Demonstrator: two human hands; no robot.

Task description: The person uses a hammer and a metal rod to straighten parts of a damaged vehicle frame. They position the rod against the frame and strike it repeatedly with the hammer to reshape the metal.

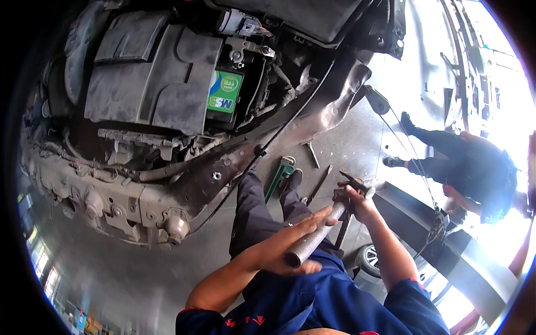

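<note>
Holding a gray metal pipe (308, 247) in front of a blue shirt (346, 293), the left hand (286, 239) wraps around it; the right hand (362, 205) grips a dark tool (352, 180) by the pipe's far end.

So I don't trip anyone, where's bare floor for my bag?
Bare floor shows between the car's front and left trouser leg; a smaller patch lies between the brown rail and grey beam. Around the right shoe it's crowded: green wrench, metal bars.
</note>
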